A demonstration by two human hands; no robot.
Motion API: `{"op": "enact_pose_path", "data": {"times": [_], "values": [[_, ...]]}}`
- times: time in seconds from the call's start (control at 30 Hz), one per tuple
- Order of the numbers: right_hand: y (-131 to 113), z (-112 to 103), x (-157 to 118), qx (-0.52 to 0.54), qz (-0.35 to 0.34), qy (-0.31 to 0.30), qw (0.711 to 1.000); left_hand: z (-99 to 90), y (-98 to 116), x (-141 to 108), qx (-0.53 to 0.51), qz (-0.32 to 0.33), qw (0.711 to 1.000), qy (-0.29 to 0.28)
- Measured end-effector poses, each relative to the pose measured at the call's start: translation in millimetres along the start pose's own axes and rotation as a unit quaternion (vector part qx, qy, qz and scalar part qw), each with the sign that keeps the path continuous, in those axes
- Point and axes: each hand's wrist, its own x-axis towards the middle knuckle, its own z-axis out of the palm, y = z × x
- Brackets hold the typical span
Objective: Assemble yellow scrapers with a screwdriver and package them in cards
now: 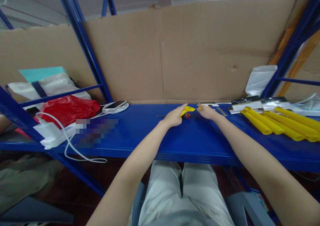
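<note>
both hands resting on blue shelf (pixel 155 142), close together. left hand (pixel 175 116) loosely curled, fingertips touching a yellow piece (pixel 187 109); can't tell if it's pinching it. right hand (pixel 207 111) lies flat, fingers loosely spread, just right of the piece. small dark red item (pixel 186 116) on the shelf between the hands, under the piece. right of right hand: yellow tubes (pixel 280 126), well apart. left of left hand: phone (pixel 115 104) on white cable, red bag (pixel 68 109) further out. cardboard (pixel 175 52) behind the hands.
</note>
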Motion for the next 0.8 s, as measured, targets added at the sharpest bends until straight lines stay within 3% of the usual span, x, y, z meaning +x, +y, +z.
{"op": "enact_pose_path", "data": {"times": [0.1,0.2,0.27,0.4,0.53,0.63,0.8], "values": [[-21.2,-11.1,-9.5,0.192,-0.018,0.03,0.981,-0.8,-1.0,0.9,-0.003,-0.012,0.999,0.053],[-40.2,-16.8,-18.6,0.38,-0.022,0.012,0.925,-0.8,-1.6,2.0,-0.013,-0.01,0.997,0.079],[-47.6,-16.5,-21.8,0.445,-0.023,-0.002,0.895,-0.7,-0.7,2.5,-0.014,-0.004,0.997,0.075],[-51.7,-13.2,-20.9,0.494,0.023,-0.014,0.869,-2.6,4.9,1.9,0.001,-0.018,0.998,0.053],[-47.2,-16.0,-17.0,0.567,0.07,-0.021,0.82,-6.7,12.3,-0.4,0.014,-0.052,0.998,0.036],[-37.7,-21.2,-13.3,0.598,0.106,0.024,0.794,-8.0,16.0,-1.8,0.002,-0.044,0.999,0.019],[-14.3,-25.8,-4.5,0.6,0.146,0.097,0.781,-7.3,15.4,-1.7,-0.039,0.021,0.999,0.027]]}}
